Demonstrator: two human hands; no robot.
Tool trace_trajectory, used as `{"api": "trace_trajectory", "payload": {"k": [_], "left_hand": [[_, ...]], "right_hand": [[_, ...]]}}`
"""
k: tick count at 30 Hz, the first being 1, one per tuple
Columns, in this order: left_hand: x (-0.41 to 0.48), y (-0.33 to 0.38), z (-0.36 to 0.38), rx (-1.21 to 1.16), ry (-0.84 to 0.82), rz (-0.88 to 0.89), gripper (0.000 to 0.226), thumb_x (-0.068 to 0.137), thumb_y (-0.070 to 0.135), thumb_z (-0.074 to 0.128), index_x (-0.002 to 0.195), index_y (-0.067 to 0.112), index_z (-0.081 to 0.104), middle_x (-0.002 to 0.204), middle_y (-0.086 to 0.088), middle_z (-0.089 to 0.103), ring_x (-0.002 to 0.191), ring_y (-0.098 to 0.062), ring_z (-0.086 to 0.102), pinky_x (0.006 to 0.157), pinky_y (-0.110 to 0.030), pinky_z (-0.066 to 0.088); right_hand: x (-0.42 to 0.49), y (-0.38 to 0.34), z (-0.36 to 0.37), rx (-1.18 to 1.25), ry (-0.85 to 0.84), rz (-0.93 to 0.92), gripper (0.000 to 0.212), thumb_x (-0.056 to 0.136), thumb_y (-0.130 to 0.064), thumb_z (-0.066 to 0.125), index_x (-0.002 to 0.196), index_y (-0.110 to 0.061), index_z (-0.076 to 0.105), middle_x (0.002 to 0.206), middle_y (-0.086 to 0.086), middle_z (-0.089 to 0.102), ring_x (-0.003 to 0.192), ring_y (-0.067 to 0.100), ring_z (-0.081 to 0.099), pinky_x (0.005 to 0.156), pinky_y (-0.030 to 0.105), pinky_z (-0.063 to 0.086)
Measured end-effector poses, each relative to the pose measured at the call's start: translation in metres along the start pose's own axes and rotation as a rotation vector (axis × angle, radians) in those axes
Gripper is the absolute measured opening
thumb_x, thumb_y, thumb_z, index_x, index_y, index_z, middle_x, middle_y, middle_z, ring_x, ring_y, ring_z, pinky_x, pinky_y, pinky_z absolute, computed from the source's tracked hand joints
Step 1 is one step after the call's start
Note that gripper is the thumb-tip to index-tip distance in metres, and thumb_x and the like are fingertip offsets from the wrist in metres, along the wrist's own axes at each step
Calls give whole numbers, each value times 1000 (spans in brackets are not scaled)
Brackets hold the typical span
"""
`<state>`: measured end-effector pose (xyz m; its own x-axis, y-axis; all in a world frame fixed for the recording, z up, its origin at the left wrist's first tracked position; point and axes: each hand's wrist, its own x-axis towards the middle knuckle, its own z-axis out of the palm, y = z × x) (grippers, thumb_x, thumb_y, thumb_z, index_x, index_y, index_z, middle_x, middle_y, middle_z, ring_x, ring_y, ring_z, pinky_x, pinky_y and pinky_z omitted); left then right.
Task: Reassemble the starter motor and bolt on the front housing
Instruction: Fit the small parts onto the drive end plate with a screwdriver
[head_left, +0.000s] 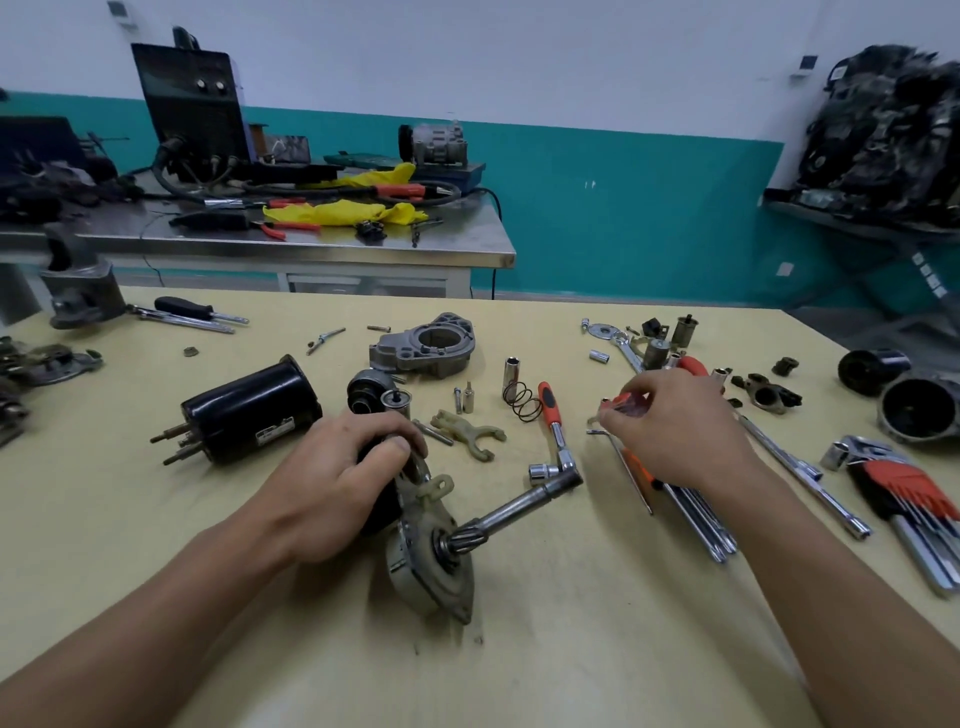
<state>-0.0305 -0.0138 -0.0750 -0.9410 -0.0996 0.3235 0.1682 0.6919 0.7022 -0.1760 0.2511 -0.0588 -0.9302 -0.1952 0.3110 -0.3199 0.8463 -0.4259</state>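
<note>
Yellow surface (545, 649), parts all over it, and both hands are in play.

The left forearm reaches in from seven o'clock. The left hand (337, 483) is palm down over the starter (431, 566), which lies at the middle of the surface. Its fingers (374, 428) curl tight round the black body, and the thumb lies across the top by the end plate. The starter lies tilted, with its pinion (458, 542) pointing to about four o'clock, right beside the end of a steel bar (519, 505).

The right forearm comes in from five o'clock and the wrist is raised. The right hand (675, 436) hovers at two o'clock from the starter. Its fingers (641, 395) are bunched close, pinching a small red tool (621, 401); what kind of tool, I cannot tell. Below that hand lies a bundle of long steel keys (701, 525).

The housing (426, 345) sits alone at twelve o'clock from the left hand, well apart and untouched. A black cylinder (249, 410) lies on its side at ten o'clock. A pale fork (467, 428) and a spring (522, 402) lie at one o'clock from the left hand. A red-handled ratchet (551, 418) lies just beside the spring. Hex keys (904, 488) rest out at three o'clock.
</note>
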Motion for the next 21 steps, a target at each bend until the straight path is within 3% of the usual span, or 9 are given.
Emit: {"api": "trace_trajectory", "payload": {"k": [4, 7, 11, 16, 19, 21], "left_hand": [[-3, 3, 2, 70, 14, 14, 44, 77, 59, 36, 87, 32, 69, 83, 21, 66, 85, -2, 61, 73, -32, 50], [-4, 5, 7, 109, 35, 21, 38, 77, 61, 38, 87, 36, 65, 81, 25, 63, 78, -3, 59, 61, -26, 42], [-6, 5, 16, 158, 85, -11, 37, 79, 68, 37, 85, 41, 62, 75, 15, 64, 80, -7, 55, 61, -28, 39], [-4, 6, 18, 235, 131, -98, 55, 78, 75, 33, 80, 31, 65, 73, 13, 64, 72, -5, 58, 62, -29, 46], [-2, 8, 16, 282, 102, -129, 55, 80, 75, 32, 73, 30, 62, 71, 12, 61, 67, -3, 56, 56, -29, 37], [-2, 9, 15, 299, 88, -159, 56, 80, 76, 32, 71, 29, 61, 70, 10, 62, 67, -4, 57, 56, -29, 38]], "right_hand": [[-3, -5, 4, -52, -74, 36, 25, 83, -42, 67, 86, -17, 70, 77, -2, 65, 73, 14, 60, 70, 39, 57], [-5, -7, 6, -85, -120, 52, 25, 83, -46, 68, 87, -21, 71, 72, -9, 57, 78, 16, 60, 71, 36, 56], [-2, -7, 3, -35, -77, 52, 31, 83, -47, 69, 98, -20, 72, 90, -1, 65, 84, 18, 62, 74, 37, 55], [-6, -12, -4, 230, 93, -35, 29, 88, -42, 66, 80, -15, 76, 65, -10, 59, 62, 5, 54, 55, 27, 39], [-11, -20, -5, 382, 124, -74, 41, 93, -42, 61, 72, -9, 73, 62, 4, 66, 61, 24, 61, 60, 36, 48], [-14, -25, -3, 444, 127, -96, 50, 95, -43, 58, 72, 0, 71, 70, 18, 69, 68, 34, 63, 65, 40, 52]]}}
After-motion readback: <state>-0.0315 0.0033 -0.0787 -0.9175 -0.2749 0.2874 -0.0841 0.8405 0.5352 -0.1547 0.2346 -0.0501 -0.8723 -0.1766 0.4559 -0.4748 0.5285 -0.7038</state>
